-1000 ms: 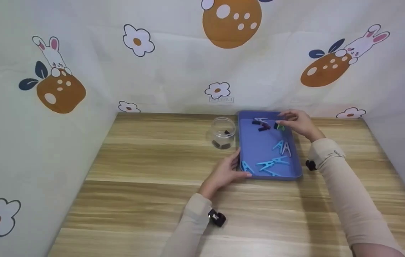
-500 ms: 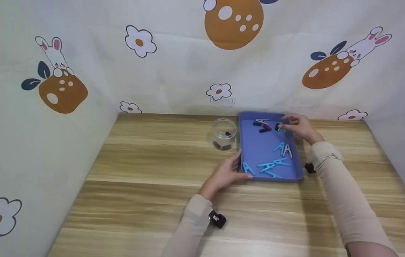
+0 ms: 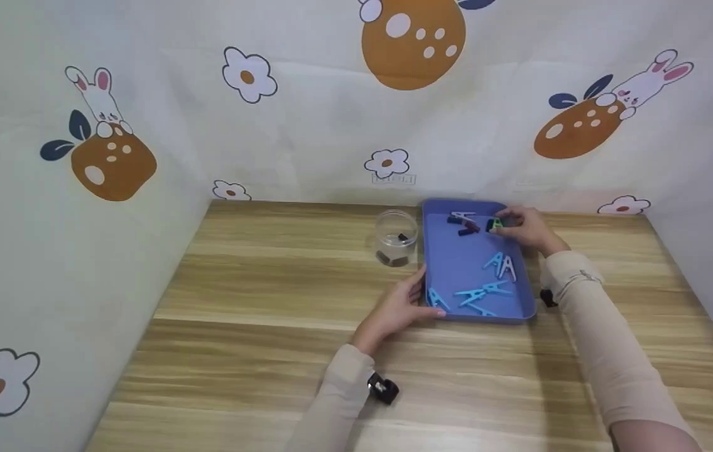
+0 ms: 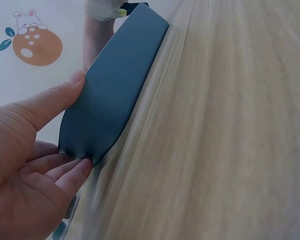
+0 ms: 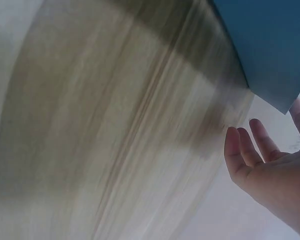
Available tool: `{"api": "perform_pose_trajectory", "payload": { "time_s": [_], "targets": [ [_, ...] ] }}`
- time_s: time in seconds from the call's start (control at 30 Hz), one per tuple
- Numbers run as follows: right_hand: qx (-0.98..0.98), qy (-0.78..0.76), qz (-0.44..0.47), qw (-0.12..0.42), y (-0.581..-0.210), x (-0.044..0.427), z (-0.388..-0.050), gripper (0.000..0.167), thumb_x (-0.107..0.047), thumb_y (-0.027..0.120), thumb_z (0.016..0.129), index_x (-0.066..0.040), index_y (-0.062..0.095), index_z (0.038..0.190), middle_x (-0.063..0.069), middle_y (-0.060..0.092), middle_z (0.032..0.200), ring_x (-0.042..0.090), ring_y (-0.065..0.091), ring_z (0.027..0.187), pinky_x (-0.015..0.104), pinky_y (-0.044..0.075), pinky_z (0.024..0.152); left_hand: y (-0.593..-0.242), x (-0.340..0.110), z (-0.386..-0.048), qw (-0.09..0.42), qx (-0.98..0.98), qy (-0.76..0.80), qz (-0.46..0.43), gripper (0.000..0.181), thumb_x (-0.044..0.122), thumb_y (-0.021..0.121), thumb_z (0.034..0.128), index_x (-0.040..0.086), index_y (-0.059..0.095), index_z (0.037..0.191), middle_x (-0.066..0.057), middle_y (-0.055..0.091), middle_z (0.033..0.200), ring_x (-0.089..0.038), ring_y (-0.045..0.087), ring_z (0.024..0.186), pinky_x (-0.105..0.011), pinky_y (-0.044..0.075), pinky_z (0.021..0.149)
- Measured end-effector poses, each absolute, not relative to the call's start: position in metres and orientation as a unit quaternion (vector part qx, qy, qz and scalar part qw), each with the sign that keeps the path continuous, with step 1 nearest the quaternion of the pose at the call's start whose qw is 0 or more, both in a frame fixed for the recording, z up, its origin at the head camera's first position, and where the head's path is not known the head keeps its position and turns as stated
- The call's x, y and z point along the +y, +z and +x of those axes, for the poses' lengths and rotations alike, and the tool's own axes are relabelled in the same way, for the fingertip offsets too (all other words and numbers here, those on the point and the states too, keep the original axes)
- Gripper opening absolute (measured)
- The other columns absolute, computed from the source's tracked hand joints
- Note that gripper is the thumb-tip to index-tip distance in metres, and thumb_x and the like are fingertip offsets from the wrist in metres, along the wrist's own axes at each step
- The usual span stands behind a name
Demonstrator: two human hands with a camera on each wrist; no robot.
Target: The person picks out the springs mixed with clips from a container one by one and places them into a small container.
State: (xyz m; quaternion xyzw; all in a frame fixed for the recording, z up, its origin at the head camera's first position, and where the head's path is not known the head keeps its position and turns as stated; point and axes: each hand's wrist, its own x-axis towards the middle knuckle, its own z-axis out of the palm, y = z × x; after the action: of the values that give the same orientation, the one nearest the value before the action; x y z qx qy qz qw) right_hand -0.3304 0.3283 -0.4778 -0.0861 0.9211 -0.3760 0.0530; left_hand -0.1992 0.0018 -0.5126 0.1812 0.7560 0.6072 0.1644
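Thumb and fingers of the left hand (image 3: 397,306) grip the bottom left corner of a blue tray (image 3: 457,257), which sits right of the middle of the frame. Up at the tray's top right corner, the right hand (image 3: 527,227) pinches a small green clip (image 3: 498,222) between thumb and finger, with a little black bit (image 3: 490,226) just beside it. Light blue clips (image 3: 472,295) lie low in the tray, and some dark pieces (image 3: 467,232) lie near its top left. Just left of the tray stands a clear jar (image 3: 396,247) with dark bits in it. All this is on a wooden table (image 3: 255,282) with light and brown stripes, and a shiny patch shows at the bottom of the frame. Pale cloth walls (image 3: 306,113) go round the back and both sides, with bunnies, oranges and flowers on them. From the left wrist you see the tray's plain outside wall, with the thumb up at the rim and fingertips at the bottom edge, which the head view hides. From the right wrist, three bent fingers stick out in the air past the tray, but the wall hides the clip.
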Motion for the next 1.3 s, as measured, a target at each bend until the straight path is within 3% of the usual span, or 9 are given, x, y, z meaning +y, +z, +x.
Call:
{"api": "perform_pose_trajectory", "payload": {
  "time_s": [0.4, 0.67, 1.0, 1.13, 1.3],
  "targets": [
    [0.926, -0.362, -0.095, 0.056, -0.488, 0.328, -0.336, 0.049, -0.013, 0.075, 0.097, 0.016, 0.061, 0.133, 0.038, 0.055, 0.137, 0.048, 0.051, 0.121, 0.060, 0.047, 0.105, -0.516, 0.002, -0.198, 0.161, 0.754, 0.609, 0.186, 0.106, 0.008, 0.088, 0.0836, -0.001, 0.021, 0.165, -0.022, 0.024, 0.170, -0.036, 0.040, 0.153, -0.034, 0.039, 0.123],
    [0.940, -0.323, -0.086, 0.063, -0.487, 0.324, -0.340, 0.047, -0.015, 0.077, 0.096, 0.013, 0.064, 0.131, 0.036, 0.054, 0.138, 0.051, 0.043, 0.133, 0.066, 0.036, 0.119, -0.515, 0.001, -0.198, 0.160, 0.755, 0.609, 0.182, 0.105, 0.009, 0.088, 0.0838, -0.001, 0.022, 0.165, -0.024, 0.025, 0.169, -0.036, 0.041, 0.152, -0.034, 0.040, 0.123],
    [0.949, -0.302, -0.085, 0.034, -0.490, 0.323, -0.343, 0.043, -0.018, 0.078, 0.095, 0.011, 0.067, 0.126, 0.036, 0.057, 0.134, 0.054, 0.045, 0.134, 0.066, 0.034, 0.120, -0.512, 0.003, -0.199, 0.162, 0.749, 0.617, 0.177, 0.103, 0.006, 0.088, 0.0846, -0.002, 0.023, 0.165, -0.024, 0.026, 0.169, -0.037, 0.040, 0.152, -0.036, 0.039, 0.124],
    [0.945, -0.316, -0.071, 0.042, -0.492, 0.322, -0.344, 0.045, -0.017, 0.075, 0.097, 0.011, 0.065, 0.130, 0.035, 0.053, 0.137, 0.052, 0.043, 0.134, 0.067, 0.032, 0.121, -0.512, 0.002, -0.200, 0.166, 0.750, 0.615, 0.176, 0.104, 0.008, 0.088, 0.0844, 0.000, 0.023, 0.165, -0.023, 0.025, 0.170, -0.037, 0.039, 0.153, -0.035, 0.038, 0.124],
    [0.931, -0.356, -0.069, 0.039, -0.494, 0.325, -0.340, 0.043, -0.017, 0.075, 0.098, 0.011, 0.066, 0.129, 0.032, 0.056, 0.135, 0.047, 0.047, 0.128, 0.062, 0.040, 0.115, -0.513, 0.002, -0.198, 0.168, 0.753, 0.611, 0.177, 0.105, 0.010, 0.088, 0.0851, 0.000, 0.021, 0.165, -0.022, 0.022, 0.171, -0.037, 0.038, 0.154, -0.036, 0.037, 0.125]
  ]
}}
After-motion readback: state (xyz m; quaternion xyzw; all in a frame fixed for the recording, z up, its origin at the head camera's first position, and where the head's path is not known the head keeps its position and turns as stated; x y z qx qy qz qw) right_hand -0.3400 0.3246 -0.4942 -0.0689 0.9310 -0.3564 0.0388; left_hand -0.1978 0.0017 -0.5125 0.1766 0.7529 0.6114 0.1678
